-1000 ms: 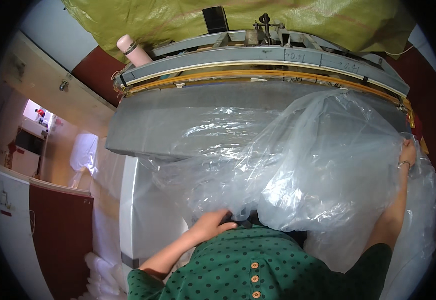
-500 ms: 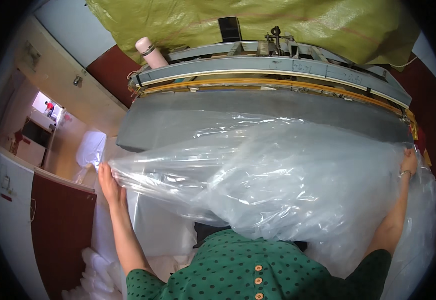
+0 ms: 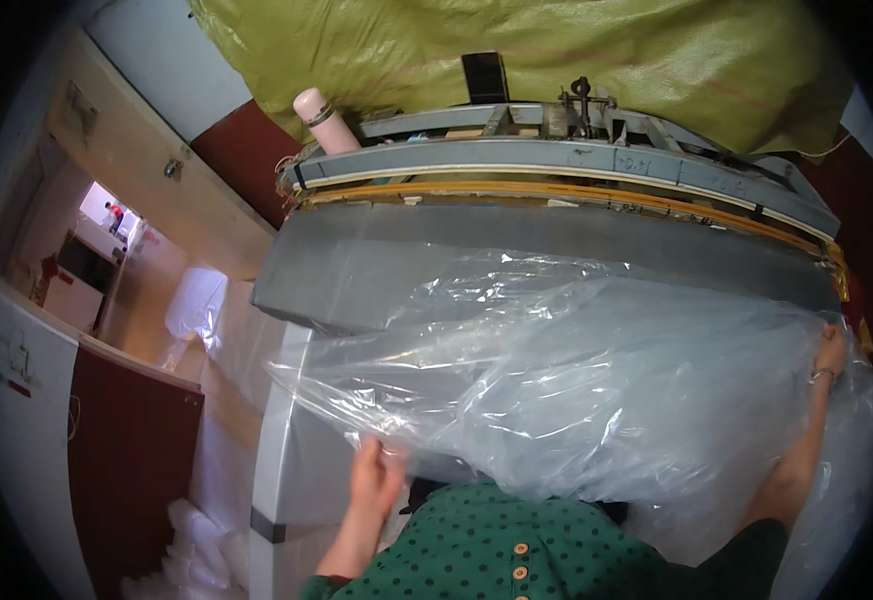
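Note:
A large clear plastic sheet [image 3: 596, 390] lies crumpled over a grey padded work table [image 3: 376, 270]. My left hand [image 3: 374, 478] is at the sheet's near left edge, fingers on the plastic. My right hand [image 3: 830, 355] reaches out to the far right and grips the sheet's right edge, with a bracelet at the wrist. The plastic covers most of my right forearm. My green dotted garment [image 3: 496, 550] fills the bottom middle.
Behind the table runs a long grey metal machine frame [image 3: 556, 155] with a yellow strip, a pale pink bottle [image 3: 321, 118] at its left end. Olive-green fabric [image 3: 516, 50] hangs above. White packing material [image 3: 206, 540] lies on the floor at left, by a dark red cabinet [image 3: 126, 450].
My left hand has swung from the sheet's far left edge back in toward my body, lower and nearer the middle. The sheet has flattened out. My right hand stays at the right edge.

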`<action>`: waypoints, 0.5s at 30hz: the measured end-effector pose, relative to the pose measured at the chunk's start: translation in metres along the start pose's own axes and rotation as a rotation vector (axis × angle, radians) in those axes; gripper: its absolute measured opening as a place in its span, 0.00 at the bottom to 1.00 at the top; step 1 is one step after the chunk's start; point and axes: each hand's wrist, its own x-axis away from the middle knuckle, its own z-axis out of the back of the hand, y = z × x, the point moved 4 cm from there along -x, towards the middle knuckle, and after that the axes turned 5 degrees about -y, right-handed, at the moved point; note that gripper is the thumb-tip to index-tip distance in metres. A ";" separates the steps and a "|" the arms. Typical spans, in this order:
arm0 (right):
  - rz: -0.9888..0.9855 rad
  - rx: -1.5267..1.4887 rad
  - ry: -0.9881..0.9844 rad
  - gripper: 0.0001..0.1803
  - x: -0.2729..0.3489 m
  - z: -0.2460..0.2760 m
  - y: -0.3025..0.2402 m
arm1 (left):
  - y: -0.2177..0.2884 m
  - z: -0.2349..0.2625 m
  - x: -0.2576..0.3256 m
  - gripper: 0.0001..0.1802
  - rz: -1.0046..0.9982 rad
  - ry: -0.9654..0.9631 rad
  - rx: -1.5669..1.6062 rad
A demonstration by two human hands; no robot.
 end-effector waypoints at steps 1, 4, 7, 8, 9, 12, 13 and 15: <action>-0.007 -0.022 -0.002 0.15 -0.002 0.002 0.003 | 0.014 -0.011 -0.010 0.08 -0.037 0.128 -0.018; -0.006 -0.013 0.033 0.15 0.000 0.010 0.003 | 0.108 -0.005 -0.070 0.08 -0.213 -0.298 0.160; 0.005 -0.027 0.079 0.15 0.009 0.016 -0.001 | 0.231 -0.013 -0.103 0.12 -0.701 0.319 -0.521; 0.013 -0.047 0.092 0.15 0.008 0.015 -0.005 | 0.273 -0.023 -0.104 0.14 -0.943 0.388 -0.805; 0.025 -0.073 0.056 0.15 0.005 0.010 -0.013 | 0.322 -0.020 -0.105 0.14 -1.250 0.478 -1.158; 0.039 -0.103 0.005 0.15 0.002 0.005 -0.015 | 0.371 -0.058 -0.121 0.14 -1.332 0.641 -1.662; 0.040 -0.102 0.015 0.15 0.002 0.002 -0.012 | 0.376 -0.086 -0.121 0.12 -1.235 0.792 -1.719; 0.035 -0.112 0.009 0.14 -0.005 -0.006 -0.004 | 0.376 -0.129 -0.120 0.10 -1.251 0.963 -1.804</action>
